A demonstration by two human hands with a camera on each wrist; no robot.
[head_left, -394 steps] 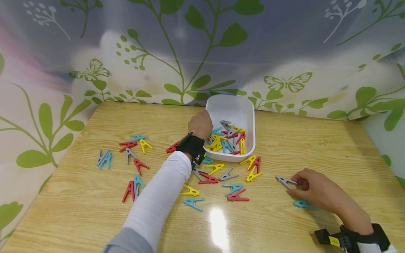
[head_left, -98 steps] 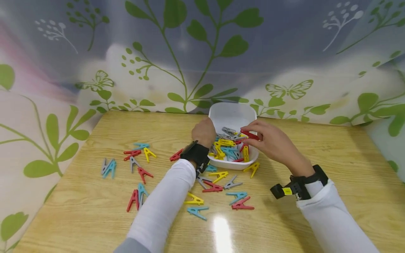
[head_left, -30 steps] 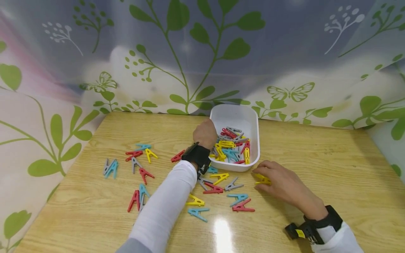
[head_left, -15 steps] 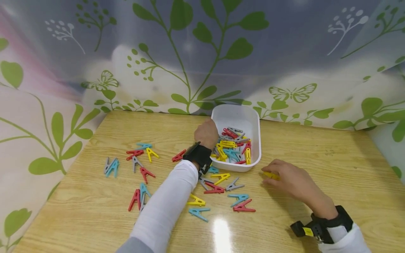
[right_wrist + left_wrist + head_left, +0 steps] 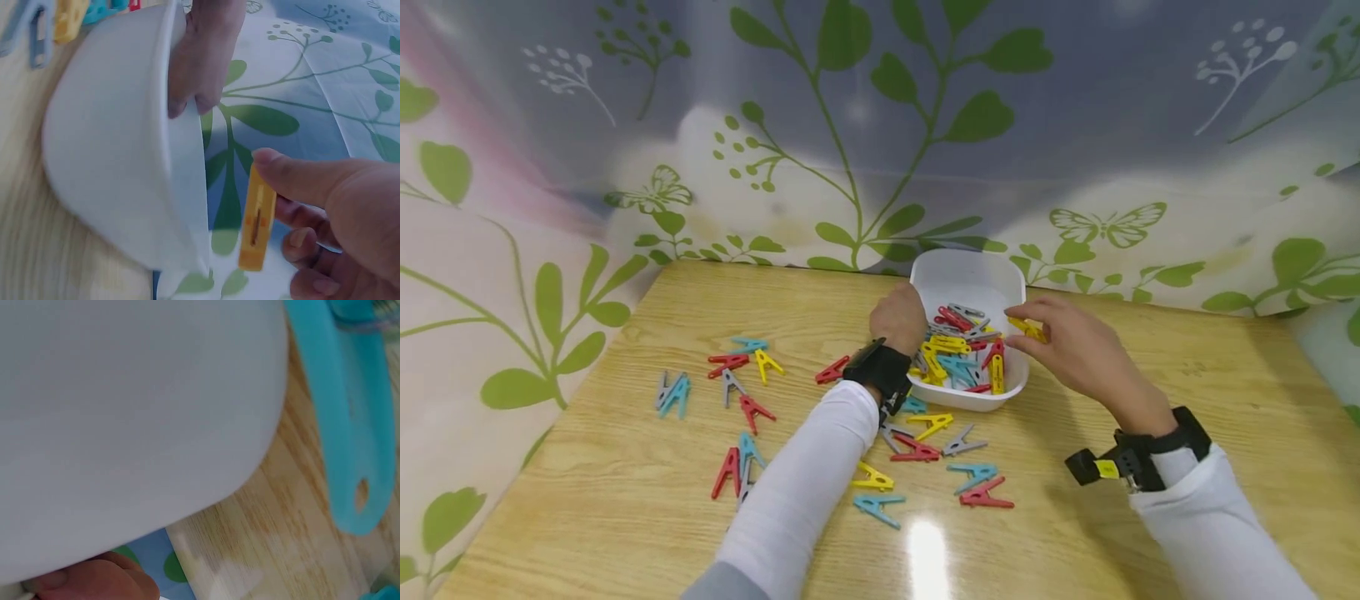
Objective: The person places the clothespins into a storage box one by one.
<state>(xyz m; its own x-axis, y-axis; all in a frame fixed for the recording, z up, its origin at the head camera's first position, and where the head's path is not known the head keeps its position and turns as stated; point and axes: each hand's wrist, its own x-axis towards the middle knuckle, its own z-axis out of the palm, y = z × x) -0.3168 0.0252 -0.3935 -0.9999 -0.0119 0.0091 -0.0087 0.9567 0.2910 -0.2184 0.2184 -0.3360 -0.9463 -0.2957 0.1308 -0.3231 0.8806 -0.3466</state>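
Observation:
A white bin [image 5: 967, 402] at the back of the table holds a pile of red, yellow, blue and grey clothespins [image 5: 957, 364]. The left hand [image 5: 899, 318] grips the bin's left rim; in the left wrist view its fingers [image 5: 100, 581] show at the bin's edge. The right hand [image 5: 1078, 346] is at the bin's right rim, pinching a yellow clothespin [image 5: 1028, 329] between thumb and fingers. In the right wrist view this yellow clothespin [image 5: 257, 219] hangs from the right hand [image 5: 344, 219], beside the bin wall [image 5: 106, 144] and apart from it.
Loose clothespins lie on the wooden table [image 5: 647, 500]: a group at the left, such as a red one [image 5: 756, 412], and several in front of the bin, such as a grey one [image 5: 962, 442]. A patterned cloth [image 5: 850, 192] stands behind the table.
The right hand has carried the yellow clothespin from the table up and back to the bin's right rim. About three seconds ago it held a red one over the bin. The left hand keeps its grip.

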